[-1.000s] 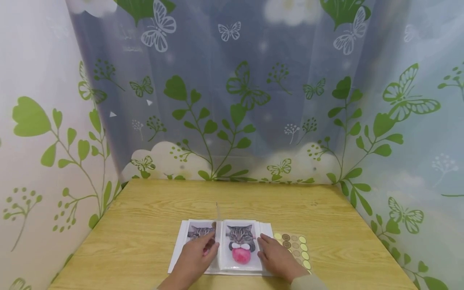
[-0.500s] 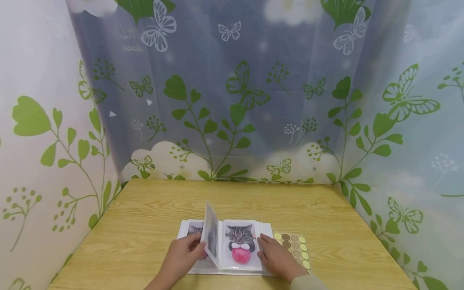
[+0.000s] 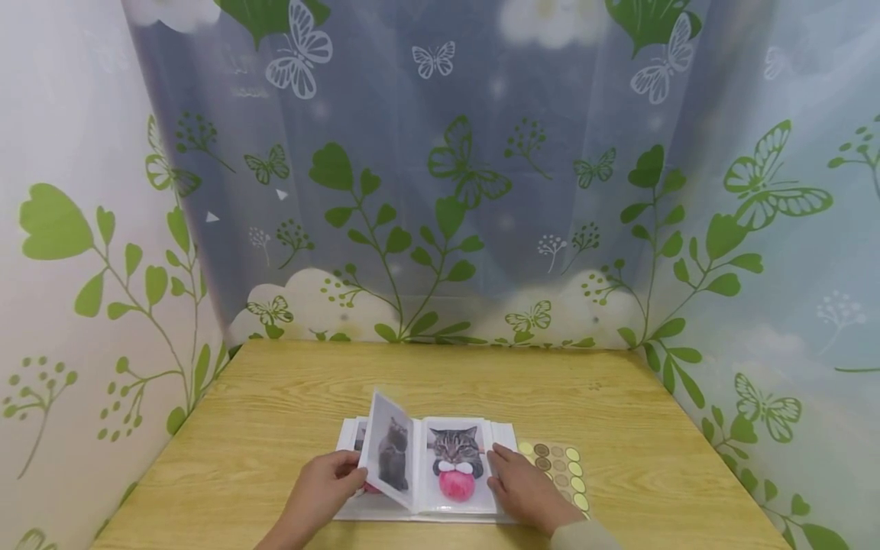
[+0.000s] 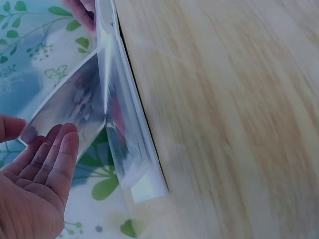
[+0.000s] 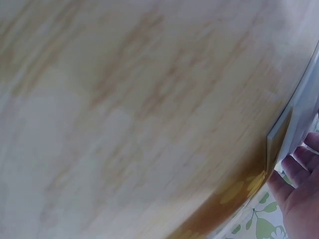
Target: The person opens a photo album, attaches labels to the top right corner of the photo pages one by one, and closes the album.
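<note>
Your photo album (image 3: 505, 433) is spread out right in front of you, the long axis of the spread running left to right and the spine pointing away from you. The picture on the right side, a tabby cat (image 3: 455, 447) with something round and pink, is right way up from your side. You've got one page (image 3: 390, 454) tilted up off the spine, leaning over to the left, and your left hand (image 3: 319, 483) has its outer edge pinched between thumb and fingers. Your right hand (image 3: 525, 489) is at the other end, fingers pretty much straight and resting on the album's right edge, not gripping anything. So the album's basically between your two hands. Just right of it there's a sheet of yellow and brown circles (image 3: 560, 464), partly hidden by your right hand. All this sits on a yellow wood-grain table (image 3: 275, 382), and past the far edge hangs a grey-blue curtain (image 3: 385, 114) with green leaves and butterflies, paler cloth in a matching print down both sides.
</note>
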### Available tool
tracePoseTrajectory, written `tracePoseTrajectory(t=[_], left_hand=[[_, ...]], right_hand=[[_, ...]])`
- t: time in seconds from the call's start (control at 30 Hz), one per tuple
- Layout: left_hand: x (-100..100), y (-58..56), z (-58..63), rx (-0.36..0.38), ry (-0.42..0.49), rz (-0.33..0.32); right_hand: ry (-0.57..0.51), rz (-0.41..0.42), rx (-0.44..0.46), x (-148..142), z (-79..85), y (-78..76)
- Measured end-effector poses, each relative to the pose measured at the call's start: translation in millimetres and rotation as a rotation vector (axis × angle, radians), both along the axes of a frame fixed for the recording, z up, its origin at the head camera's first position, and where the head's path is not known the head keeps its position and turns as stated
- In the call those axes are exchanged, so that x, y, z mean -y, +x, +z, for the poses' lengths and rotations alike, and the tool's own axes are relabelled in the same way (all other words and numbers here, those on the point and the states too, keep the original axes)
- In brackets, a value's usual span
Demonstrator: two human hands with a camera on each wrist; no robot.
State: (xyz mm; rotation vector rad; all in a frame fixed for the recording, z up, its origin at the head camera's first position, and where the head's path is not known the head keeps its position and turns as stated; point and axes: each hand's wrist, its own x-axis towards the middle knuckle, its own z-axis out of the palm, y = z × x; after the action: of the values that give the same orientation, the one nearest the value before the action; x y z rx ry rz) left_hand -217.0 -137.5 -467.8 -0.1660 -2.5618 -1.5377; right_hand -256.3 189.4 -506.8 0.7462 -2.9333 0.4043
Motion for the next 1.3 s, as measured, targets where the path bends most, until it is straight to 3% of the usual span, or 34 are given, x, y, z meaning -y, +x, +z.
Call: tracePoseTrajectory(t=[0.37,0.7,1.3], left_hand=[[14,-1.9,-8.5,0.099,0.015,0.009],[19,-2.0,-17.4,0.173,-0.053,0.086],[29,-1.1,-21.6,0.168,-0.181,0.108]], right_hand=[[0.013,-0.007,0.004,0,-0.8,-0.7],[0.011,0.007,-0.020,-2,-1.9,-0.3],[0.006,-0.005,-0.016,0,-2.2,0.7]])
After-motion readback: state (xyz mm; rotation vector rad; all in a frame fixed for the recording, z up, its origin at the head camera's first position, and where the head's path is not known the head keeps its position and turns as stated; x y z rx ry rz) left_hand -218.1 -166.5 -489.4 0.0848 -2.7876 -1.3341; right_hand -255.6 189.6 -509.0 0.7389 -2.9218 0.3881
